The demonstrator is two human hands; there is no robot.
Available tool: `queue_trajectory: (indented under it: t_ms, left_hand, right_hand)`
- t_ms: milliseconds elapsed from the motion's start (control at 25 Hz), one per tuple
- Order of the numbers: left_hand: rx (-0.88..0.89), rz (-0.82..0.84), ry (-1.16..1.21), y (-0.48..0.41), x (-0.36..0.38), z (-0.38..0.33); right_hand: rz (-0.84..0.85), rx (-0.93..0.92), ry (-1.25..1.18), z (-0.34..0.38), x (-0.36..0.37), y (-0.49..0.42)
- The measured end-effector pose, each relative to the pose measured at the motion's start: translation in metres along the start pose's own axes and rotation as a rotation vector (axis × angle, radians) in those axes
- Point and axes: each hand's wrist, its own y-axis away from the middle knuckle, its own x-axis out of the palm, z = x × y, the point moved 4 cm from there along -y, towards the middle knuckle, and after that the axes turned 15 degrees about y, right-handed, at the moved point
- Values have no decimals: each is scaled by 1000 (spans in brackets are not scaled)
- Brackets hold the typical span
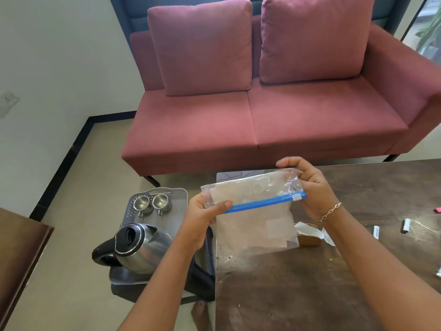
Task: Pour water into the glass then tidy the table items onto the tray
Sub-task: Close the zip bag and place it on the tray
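Both my hands hold a clear zip bag [257,223] with a blue slider strip above the dark table [358,271]. My left hand [205,216] pinches the strip's left end. My right hand [307,185] grips the right end by the white slider. The bag hangs down with pale contents inside. Left of the table, on the floor side, a grey perforated tray [177,211] carries two steel cups [152,203] and a steel kettle [140,247] with a black handle and lid. No glass is visible.
A pink sofa [274,115] stands behind the table. Small white and black items [405,225] and a crumpled paper with a brown object [310,235] lie on the table to the right. A dark bag [202,271] sits under the tray. A brown wooden edge [21,259] is at the left.
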Motion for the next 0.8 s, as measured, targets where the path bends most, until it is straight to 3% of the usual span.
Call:
queue_trajectory:
  t_ms: [120, 280, 520, 800]
  left_hand:
    - [80, -76, 52, -1, -2, 0]
    - [104, -70, 92, -1, -3, 0]
    - [72, -30, 106, 0, -4, 5]
    - [61, -39, 59, 3, -7, 3]
  right_hand:
    - [73, 111, -121, -11, 3, 3]
    - [288, 177, 1, -21, 16, 12]
    - [251, 260, -45, -21, 24, 15]
    - [85, 262, -37, -24, 28, 13]
